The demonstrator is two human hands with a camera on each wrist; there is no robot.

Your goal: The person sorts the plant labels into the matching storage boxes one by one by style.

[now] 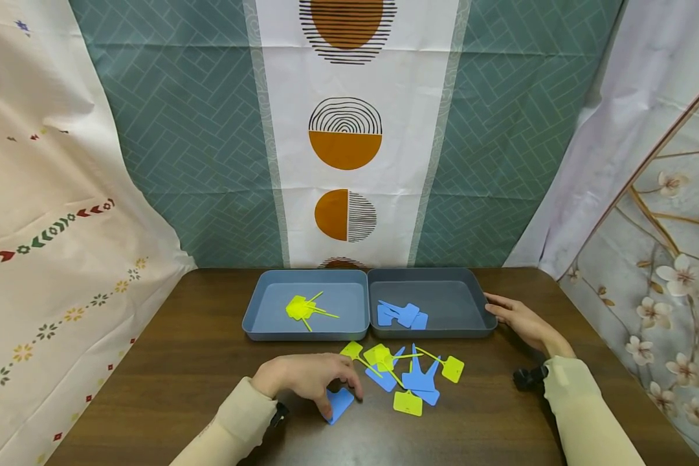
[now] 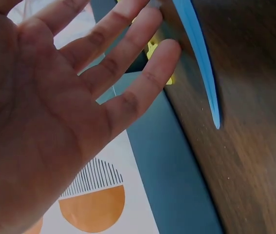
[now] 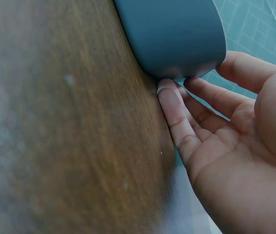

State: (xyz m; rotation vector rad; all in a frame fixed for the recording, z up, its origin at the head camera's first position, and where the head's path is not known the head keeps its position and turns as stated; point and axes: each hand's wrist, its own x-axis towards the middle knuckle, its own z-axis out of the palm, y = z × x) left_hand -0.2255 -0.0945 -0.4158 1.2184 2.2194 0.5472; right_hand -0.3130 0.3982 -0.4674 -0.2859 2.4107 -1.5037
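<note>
Blue tag (image 1: 340,404): at the near part of the counter (image 1: 477,421), left of the loose tags and partly covered by the left hand (image 1: 303,378).
Left hand's grip: thumb tip touching the tag's edge, index finger apart from it at the opposite side; the wrist view shows the other fingers spread, clear of the tag's spike. Whether the grip pinches it, I cannot tell.
Loose tags: several yellow tags (image 1: 408,404) and blue tags (image 1: 421,382), overlapping in front of the trays; these look like what is left.
Left tray (image 1: 268,317): blue-grey, a bunch of yellow stemmed tags (image 1: 299,309) inside, no blue seen.
Right tray (image 1: 454,304): dark grey, beside the left one, a few blue pieces (image 1: 408,315) inside, no yellow seen.
Progress: judging by one colour per tray, partway; both colours are begun, neither finished.
Right hand's grip (image 1: 524,327): relaxed and released, grasping nothing, fingertips resting against the right tray's outer end.
Backdrop: green cloth (image 1: 169,97) with a white patterned strip (image 1: 297,162), behind the counter.
</note>
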